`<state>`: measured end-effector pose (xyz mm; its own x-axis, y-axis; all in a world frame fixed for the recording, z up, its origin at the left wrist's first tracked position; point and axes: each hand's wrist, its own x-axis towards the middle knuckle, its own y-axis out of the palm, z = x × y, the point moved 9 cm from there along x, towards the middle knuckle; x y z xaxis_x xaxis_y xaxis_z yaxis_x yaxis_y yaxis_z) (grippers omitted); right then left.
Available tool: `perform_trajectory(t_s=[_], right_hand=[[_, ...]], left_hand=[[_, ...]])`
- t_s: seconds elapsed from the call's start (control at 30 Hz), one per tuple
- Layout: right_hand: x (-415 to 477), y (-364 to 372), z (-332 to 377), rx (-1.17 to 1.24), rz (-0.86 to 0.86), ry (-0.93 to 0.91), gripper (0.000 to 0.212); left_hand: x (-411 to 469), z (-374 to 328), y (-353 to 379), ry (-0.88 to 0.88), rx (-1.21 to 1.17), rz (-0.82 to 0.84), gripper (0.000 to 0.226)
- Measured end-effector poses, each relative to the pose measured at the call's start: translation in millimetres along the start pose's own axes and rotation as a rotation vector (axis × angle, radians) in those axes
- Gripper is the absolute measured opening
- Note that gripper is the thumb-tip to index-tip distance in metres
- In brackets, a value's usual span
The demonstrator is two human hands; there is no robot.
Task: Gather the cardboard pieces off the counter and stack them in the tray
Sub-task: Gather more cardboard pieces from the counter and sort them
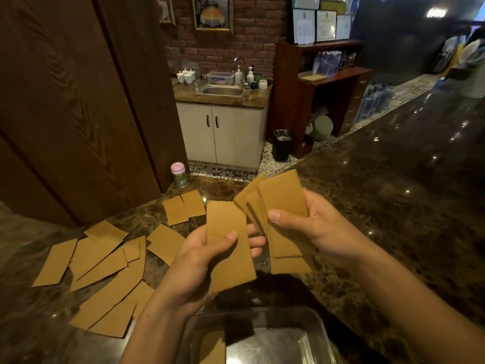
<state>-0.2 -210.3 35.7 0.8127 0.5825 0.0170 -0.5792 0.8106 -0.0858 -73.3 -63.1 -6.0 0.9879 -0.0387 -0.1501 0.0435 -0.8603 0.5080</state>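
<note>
My left hand (199, 261) grips one tan cardboard piece (228, 248), held upright above the counter. Just to its right, my right hand (312, 229) holds a fanned bunch of several cardboard pieces (282, 206), thumb pressed on the front one. Below both hands sits a shiny metal tray (319, 327) at the bottom edge of the view; a cardboard-coloured patch shows inside it, either a piece or a reflection. Several loose cardboard pieces (105, 261) lie scattered on the dark marble counter (393, 206) to the left, with two more pieces (183, 207) farther back.
A small jar with a pink lid (179, 174) stands at the counter's far left edge beside a dark wooden panel (65, 114). Beyond the counter are a sink cabinet (223, 132), a black bin (282, 145) and wooden shelves (330, 88).
</note>
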Motion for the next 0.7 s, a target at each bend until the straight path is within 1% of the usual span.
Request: perform_trajectory(t_s=[0.03,0.1,0.17,0.23,0.27,0.33,0.4,0.47,0.53,0.6,0.63,0.7], right_hand=[[-1.6,-6.8,-2.0,0.096,-0.071,0.002,0.041],[-6.3,-17.0,-8.5,0.263,-0.179,0.016,0.041],[-10.6,-17.0,-14.3,0.357,-0.201,0.029,0.038],[-13.0,-9.6,-17.1,0.378,-0.154,0.042,0.039],[-13.0,-4.2,-16.6,0.355,-0.109,0.051,0.039],[-9.5,5.1,-14.4,0.268,-0.008,0.075,0.036],[-4.4,9.1,-13.7,0.200,0.084,0.134,0.038],[-1.1,11.2,-11.6,0.120,0.165,0.183,0.039],[0.5,12.5,-4.9,0.046,0.197,0.167,0.036],[2.0,9.2,3.5,0.046,0.123,0.099,0.037],[2.7,5.4,5.4,0.074,0.050,0.072,0.039],[1.4,-3.6,5.2,0.114,-0.111,0.034,0.044]], left_hand=[[-1.5,-2.7,1.0,0.008,-0.047,0.013,0.029],[-2.3,-8.4,-0.6,0.059,0.003,-0.003,0.030],[0.0,-12.1,-7.0,0.113,0.097,-0.036,0.030],[1.7,-11.0,-8.4,0.114,0.162,-0.034,0.033],[1.9,-9.8,-5.5,0.108,0.208,-0.007,0.034],[1.6,-8.3,3.8,0.111,0.324,0.082,0.027],[1.1,-8.5,12.6,0.117,0.413,0.159,0.020],[1.3,-6.2,15.6,0.096,0.445,0.193,0.018],[1.2,-3.7,14.7,0.070,0.431,0.198,0.020],[2.1,-4.1,9.4,0.095,0.362,0.153,0.026],[3.3,-6.3,3.8,0.124,0.301,0.094,0.032],[5.5,-12.9,-14.4,0.183,0.141,-0.111,0.041]])
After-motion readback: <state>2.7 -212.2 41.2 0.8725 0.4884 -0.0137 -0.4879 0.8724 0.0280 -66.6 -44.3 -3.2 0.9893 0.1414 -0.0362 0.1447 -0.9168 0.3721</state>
